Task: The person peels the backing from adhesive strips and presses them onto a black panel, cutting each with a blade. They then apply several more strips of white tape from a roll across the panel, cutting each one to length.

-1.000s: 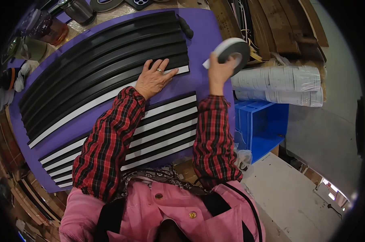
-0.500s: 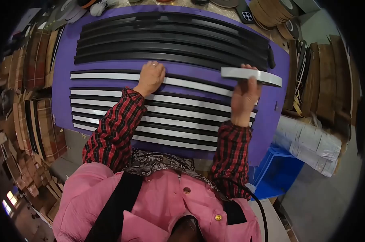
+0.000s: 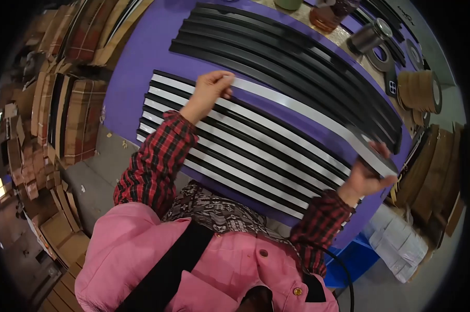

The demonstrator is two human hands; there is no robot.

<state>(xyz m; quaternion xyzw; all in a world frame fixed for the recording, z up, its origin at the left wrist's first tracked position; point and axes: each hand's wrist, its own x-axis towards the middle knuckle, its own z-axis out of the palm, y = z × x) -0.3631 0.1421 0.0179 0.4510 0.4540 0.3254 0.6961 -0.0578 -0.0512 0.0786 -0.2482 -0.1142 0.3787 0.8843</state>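
Observation:
My left hand (image 3: pixel 206 94) pinches the loose end of a white tape between thumb and fingers. From there the tape strip (image 3: pixel 289 104) stretches across to a tape roll (image 3: pixel 376 158), which my right hand (image 3: pixel 360 181) holds at the right with the thumb sticking out. Below the stretched tape lie several black strips (image 3: pixel 261 136) side by side, each with a white band along its length. Above it lies a group of plain black strips (image 3: pixel 266 54) without white bands. Part of the roll's far side is hidden by my fingers.
A purple table (image 3: pixel 133 49) carries the strips. Along its far side stand a lidded jar (image 3: pixel 369 36), a bottle (image 3: pixel 328 14) and brown tape rolls (image 3: pixel 419 91). A blue bin (image 3: pixel 352 262) and wrapped white rolls (image 3: pixel 398 242) are at the right; cartons (image 3: pixel 81 119) line the left.
My left hand has gone from pressing on a strip to holding the tape's end. My right hand has moved right with the roll, and tape now spans between them. The view has turned.

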